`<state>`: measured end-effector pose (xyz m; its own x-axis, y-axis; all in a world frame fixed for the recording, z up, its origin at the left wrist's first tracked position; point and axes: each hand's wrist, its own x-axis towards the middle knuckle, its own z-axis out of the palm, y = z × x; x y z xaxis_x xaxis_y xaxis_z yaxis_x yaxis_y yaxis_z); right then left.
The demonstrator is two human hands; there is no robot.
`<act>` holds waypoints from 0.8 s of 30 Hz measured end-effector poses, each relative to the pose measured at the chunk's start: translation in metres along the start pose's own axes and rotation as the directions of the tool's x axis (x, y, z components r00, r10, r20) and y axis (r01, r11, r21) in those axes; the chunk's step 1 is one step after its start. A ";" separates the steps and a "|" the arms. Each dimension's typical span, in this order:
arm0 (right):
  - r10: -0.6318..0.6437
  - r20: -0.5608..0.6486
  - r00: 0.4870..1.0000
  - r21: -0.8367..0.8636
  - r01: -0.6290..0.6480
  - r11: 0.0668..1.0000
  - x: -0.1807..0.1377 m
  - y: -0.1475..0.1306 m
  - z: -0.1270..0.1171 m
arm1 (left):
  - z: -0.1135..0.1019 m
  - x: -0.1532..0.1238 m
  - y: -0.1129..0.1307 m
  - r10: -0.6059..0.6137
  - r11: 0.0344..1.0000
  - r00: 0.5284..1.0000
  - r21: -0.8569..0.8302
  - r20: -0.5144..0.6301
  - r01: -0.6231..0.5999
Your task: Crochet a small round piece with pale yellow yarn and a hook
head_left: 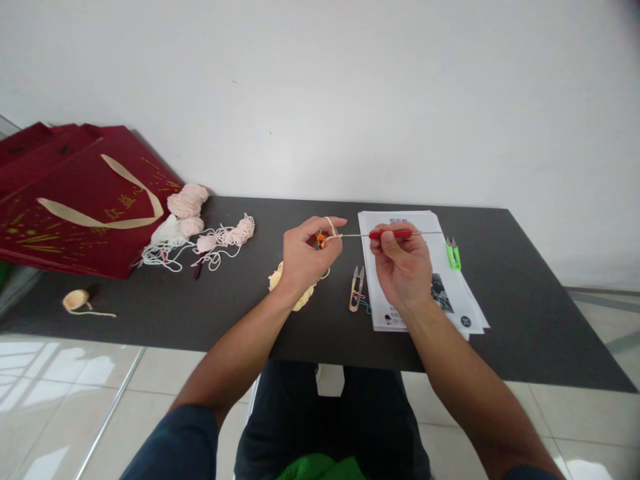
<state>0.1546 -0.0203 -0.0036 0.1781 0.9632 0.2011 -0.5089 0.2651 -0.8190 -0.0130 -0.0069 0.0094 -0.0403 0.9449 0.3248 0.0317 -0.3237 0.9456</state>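
Note:
My left hand (305, 253) is closed in a pinch on a small orange crochet piece (321, 240), with cream yarn (331, 225) looped over its forefinger. A cream yarn ball (278, 279) lies on the dark table (525, 280) under that hand. My right hand (400, 263) is closed on a crochet hook with a red handle (397, 234). The metal shaft points left to the orange piece. Both hands hover above the table's middle.
Printed sheets (445, 273) lie under the right hand, with green snips (453, 254) on them and tan snips (357, 289) beside them. Pink yarn balls and loose strands (200, 223) sit left, by red gift bags (75, 200). A small cream yarn coil (75, 301) lies far left.

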 end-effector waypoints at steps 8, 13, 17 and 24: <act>-0.017 -0.002 1.000 -0.025 0.017 1.000 0.001 0.000 0.000 | 0.000 0.000 -0.002 0.055 0.998 0.998 0.013 -0.013 -0.055; -0.012 -0.017 1.000 -0.030 0.011 0.999 0.000 0.000 0.000 | -0.001 -0.001 -0.001 0.057 0.998 0.998 0.027 -0.015 -0.057; -0.015 -0.008 1.000 -0.022 0.015 1.000 0.001 0.000 0.000 | -0.001 -0.001 -0.001 0.068 0.997 0.998 0.029 -0.009 -0.067; -0.009 -0.012 1.000 -0.021 0.009 1.000 0.000 -0.001 0.001 | 0.000 -0.001 -0.002 0.082 0.996 0.997 0.040 -0.014 -0.081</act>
<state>0.1546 -0.0205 -0.0025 0.1927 0.9603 0.2017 -0.4899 0.2723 -0.8281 -0.0127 -0.0068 0.0068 -0.0512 0.9146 0.4010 0.0745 -0.3969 0.9148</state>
